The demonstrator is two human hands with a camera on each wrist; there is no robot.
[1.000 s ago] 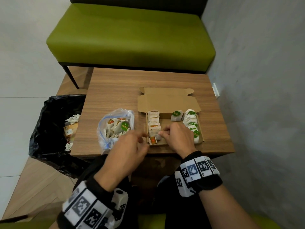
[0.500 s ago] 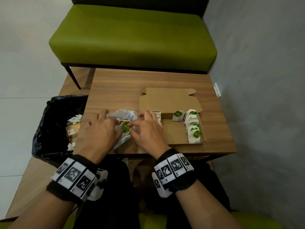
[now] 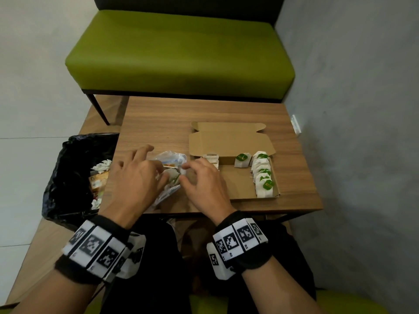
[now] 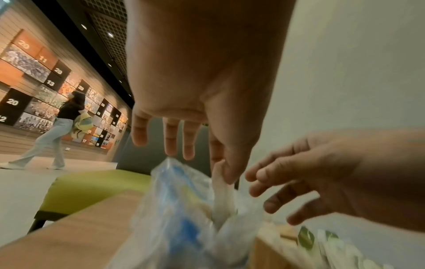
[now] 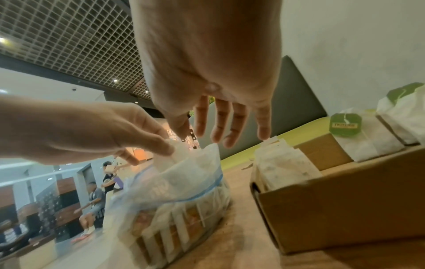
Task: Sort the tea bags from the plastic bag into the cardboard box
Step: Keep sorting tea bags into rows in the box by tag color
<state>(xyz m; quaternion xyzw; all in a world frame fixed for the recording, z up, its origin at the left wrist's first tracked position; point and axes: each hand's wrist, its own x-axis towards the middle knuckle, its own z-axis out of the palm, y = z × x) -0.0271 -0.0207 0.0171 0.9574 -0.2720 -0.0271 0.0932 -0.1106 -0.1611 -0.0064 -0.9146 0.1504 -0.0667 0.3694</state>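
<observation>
A clear plastic bag (image 3: 171,157) with tea bags lies on the wooden table (image 3: 170,118), left of the open cardboard box (image 3: 235,184). My left hand (image 3: 165,176) pinches a white tea bag (image 4: 222,189) at the bag's mouth between thumb and forefinger. My right hand (image 3: 189,171) hovers beside it with relaxed, spread fingers, holding nothing. Inside the box, a row of green-tagged tea bags (image 3: 263,175) fills the right side, one more (image 3: 242,160) stands at the back, and a stack of orange-tagged ones (image 3: 212,157) sits at the left.
A black bin bag (image 3: 72,173) with rubbish stands left of the table. A green bench (image 3: 181,53) is behind the table and a grey wall (image 3: 351,132) is close on the right. People move in the hall in both wrist views.
Both hands left the box's near-left corner and moved left to the plastic bag. My left thumb and forefinger have closed on a tea bag at its mouth.
</observation>
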